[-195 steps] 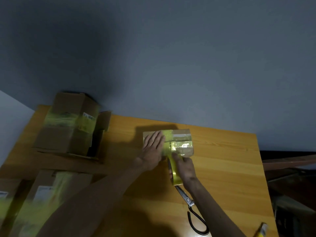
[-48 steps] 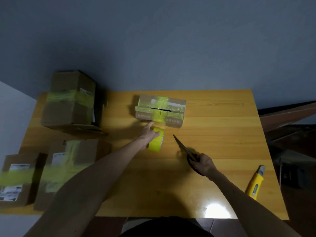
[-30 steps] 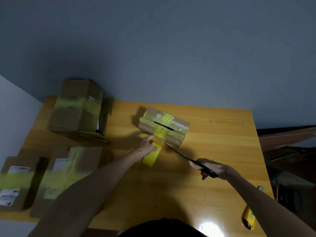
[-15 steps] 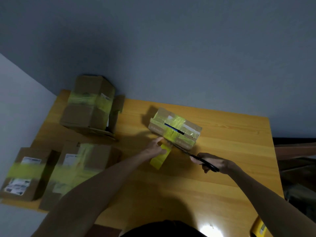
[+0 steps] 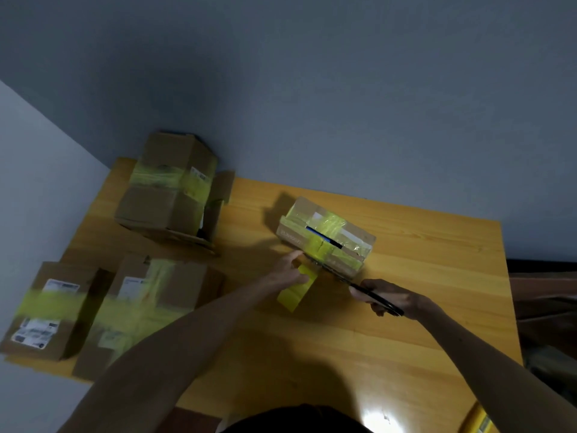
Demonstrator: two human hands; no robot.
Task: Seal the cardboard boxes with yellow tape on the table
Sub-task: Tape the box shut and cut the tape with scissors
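Note:
A small cardboard box (image 5: 349,239) wrapped in yellow tape lies in the middle of the wooden table (image 5: 421,292). My left hand (image 5: 288,270) grips the yellow tape roll (image 5: 295,290) just in front of the box, with a strip of tape running up to the box's near side. My right hand (image 5: 390,296) holds black scissors (image 5: 346,278). Their blades reach the tape strip between roll and box. Whether the blades are closed on the tape I cannot make out.
A taped box (image 5: 170,189) stands at the table's far left on flattened cardboard. Two more taped boxes (image 5: 43,307) (image 5: 140,310) lie at the near left. A yellow utility knife (image 5: 479,421) shows at the bottom right edge. A wall rises behind the table.
The scissors have moved left until the blades reach the tape strip at the box. My left hand keeps the roll pulled away from the box. The camera shifted, so the scene sits further right.

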